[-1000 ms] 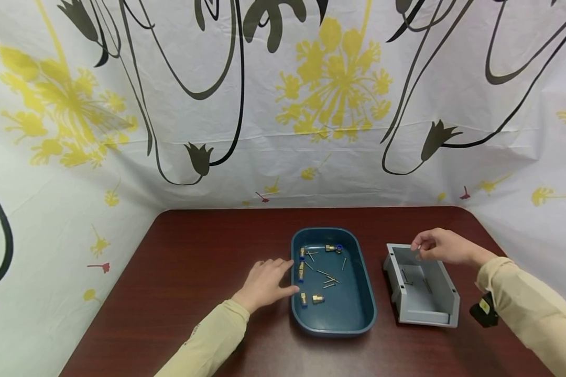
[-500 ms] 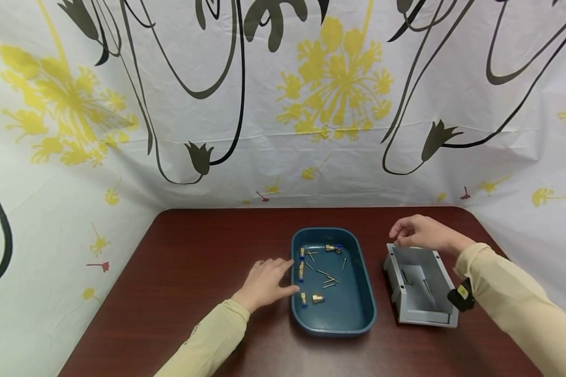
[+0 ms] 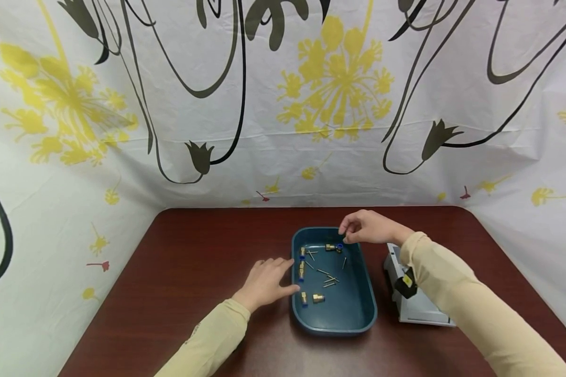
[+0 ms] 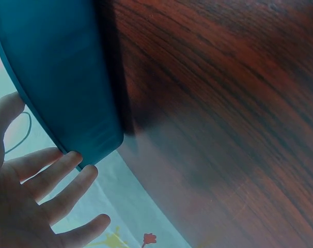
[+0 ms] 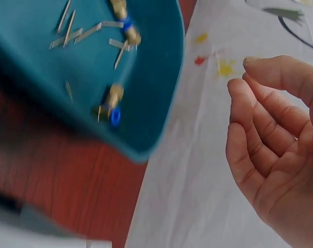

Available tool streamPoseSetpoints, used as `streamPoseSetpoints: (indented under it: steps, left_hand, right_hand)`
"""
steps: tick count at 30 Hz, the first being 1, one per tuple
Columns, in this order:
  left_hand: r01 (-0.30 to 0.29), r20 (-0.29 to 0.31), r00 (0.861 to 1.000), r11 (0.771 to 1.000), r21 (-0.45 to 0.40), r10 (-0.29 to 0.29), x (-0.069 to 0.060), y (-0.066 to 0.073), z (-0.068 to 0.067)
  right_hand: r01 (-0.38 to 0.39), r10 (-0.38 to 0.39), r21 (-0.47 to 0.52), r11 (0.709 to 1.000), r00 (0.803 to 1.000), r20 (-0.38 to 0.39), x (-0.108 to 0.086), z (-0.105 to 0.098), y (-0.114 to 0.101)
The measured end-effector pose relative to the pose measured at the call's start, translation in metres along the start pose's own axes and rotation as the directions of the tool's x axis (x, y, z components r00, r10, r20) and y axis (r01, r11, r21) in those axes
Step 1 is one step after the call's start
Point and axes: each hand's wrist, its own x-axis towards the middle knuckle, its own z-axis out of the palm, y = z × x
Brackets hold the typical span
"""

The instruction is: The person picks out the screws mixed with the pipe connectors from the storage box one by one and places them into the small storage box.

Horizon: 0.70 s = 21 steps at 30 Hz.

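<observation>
Close by the half-curled, seemingly empty right hand (image 3: 373, 226) and touched by the spread, empty left hand (image 3: 265, 284), a blue tray (image 3: 348, 308) holds brass fittings (image 3: 318, 298) and screws (image 5: 88, 33), suggesting a picking step that calls for a fine pinch.

Left hand (image 3: 265, 284) palm down, fingers spread; right hand (image 3: 371, 227) raised, fingers loosely curled.
</observation>
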Motion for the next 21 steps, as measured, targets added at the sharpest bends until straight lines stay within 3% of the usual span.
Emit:
streamPoseSetpoints:
  steps: [8, 21]
  left_hand:
    - [0.006, 0.012, 1.000, 1.000, -0.014, -0.006, 0.001, 0.000, 0.000]
    - [0.006, 0.017, 1.000, 1.000, -0.011, -0.006, 0.000, 0.001, -0.002]
  right_hand:
    - [0.043, -0.041, -0.031, 0.999, 0.997, 0.065, 0.027, 0.029, -0.008]
    - [-0.044, 0.047, -0.037, 0.998, 0.996, 0.075, 0.056, 0.066, 0.004]
